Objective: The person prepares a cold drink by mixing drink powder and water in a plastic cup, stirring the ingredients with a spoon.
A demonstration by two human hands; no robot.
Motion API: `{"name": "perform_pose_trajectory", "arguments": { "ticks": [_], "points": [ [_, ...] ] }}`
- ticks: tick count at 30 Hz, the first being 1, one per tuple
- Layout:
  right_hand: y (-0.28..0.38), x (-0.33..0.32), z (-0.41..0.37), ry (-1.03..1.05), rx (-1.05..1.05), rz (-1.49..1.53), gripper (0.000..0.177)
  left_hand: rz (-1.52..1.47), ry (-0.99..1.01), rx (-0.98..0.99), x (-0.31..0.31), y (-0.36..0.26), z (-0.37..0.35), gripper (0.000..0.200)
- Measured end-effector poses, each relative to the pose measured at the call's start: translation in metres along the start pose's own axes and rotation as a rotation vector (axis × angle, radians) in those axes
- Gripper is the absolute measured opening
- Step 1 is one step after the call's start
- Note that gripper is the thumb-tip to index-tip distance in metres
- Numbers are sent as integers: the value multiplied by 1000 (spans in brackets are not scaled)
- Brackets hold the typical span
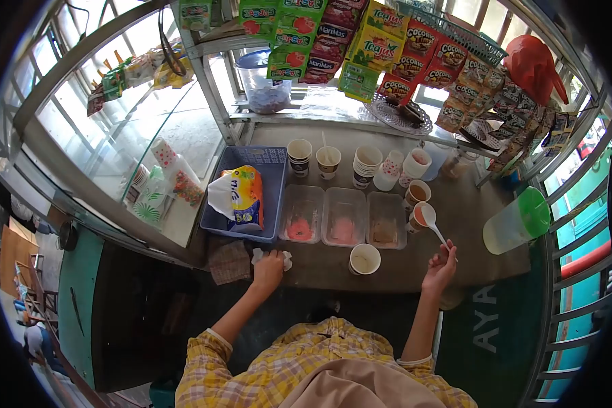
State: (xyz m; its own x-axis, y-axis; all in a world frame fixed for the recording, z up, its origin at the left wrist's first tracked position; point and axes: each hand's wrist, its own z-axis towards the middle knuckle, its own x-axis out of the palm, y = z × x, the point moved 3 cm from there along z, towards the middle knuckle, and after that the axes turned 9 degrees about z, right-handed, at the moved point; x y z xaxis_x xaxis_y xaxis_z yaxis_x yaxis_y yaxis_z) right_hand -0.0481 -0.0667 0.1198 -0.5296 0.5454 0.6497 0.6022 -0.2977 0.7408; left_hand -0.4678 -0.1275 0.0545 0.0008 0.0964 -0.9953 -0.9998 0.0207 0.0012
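Note:
My left hand (270,266) is closed on a crumpled white tissue (287,261) at the table's front edge, beside a folded brown cloth (230,262). On the right, my right hand (442,264) pinches the handle of a white spoon (436,230). The spoon's bowl end is at the rim of a paper cup (421,216) with orange-red contents. Another paper cup (417,193) stands just behind it. Between my hands, a pale paper cup (365,260) stands near the front edge. Three clear plastic tubs (345,204) sit behind it, two with pink contents and one with brown.
A blue basket (275,183) holds a tissue pack (246,197). Stacked cups (368,163) line the back. A green-lidded pitcher (513,223) stands right. Drink sachets (360,47) hang overhead. A glass case (183,163) is at left, metal bars at right.

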Motion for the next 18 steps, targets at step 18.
{"name": "perform_pose_trajectory", "arguments": {
  "ticks": [18],
  "points": [
    [-5, -2, -236, 490, 307, -80, 28, -2366, 167, -572, -111, -130, -114, 38]
  ]
}}
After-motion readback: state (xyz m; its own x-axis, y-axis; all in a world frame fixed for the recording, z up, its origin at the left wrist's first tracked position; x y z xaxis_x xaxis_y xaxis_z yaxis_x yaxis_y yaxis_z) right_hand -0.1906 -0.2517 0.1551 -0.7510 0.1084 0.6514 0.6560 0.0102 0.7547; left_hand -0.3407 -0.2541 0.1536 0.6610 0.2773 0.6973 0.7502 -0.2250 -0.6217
